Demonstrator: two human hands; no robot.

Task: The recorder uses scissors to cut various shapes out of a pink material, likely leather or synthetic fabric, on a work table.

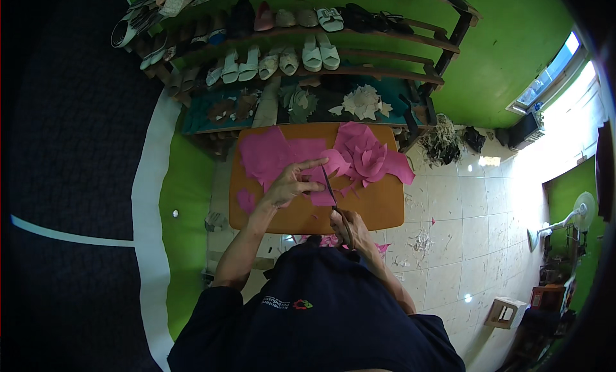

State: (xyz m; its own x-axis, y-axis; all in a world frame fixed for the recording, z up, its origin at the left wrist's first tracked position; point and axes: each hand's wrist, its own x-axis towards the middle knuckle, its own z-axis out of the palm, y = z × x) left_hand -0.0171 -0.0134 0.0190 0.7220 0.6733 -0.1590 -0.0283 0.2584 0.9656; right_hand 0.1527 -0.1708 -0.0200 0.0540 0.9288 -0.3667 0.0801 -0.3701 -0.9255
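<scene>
My left hand [287, 187] pinches a small pink sheet piece [323, 196] between thumb and fingers, above the table. In my right hand [353, 229] is a pair of scissors [331, 191], its dark blades pointing away from me along the right side of the held piece. Whether the blades touch the piece, I cannot tell. Beyond my hands, a large pink sheet [264, 152] lies at the far left of the brown table [375, 208]. A heap of cut, curved pink pieces [369, 157] covers its far right.
Behind the table stands a wooden shoe rack [385, 72] with several rows of shoes and sandals. Pale and dark scraps [441, 144] pile on the tiled floor to the right. A white fan [582, 211] and a small box-like stool [505, 312] stand farther right.
</scene>
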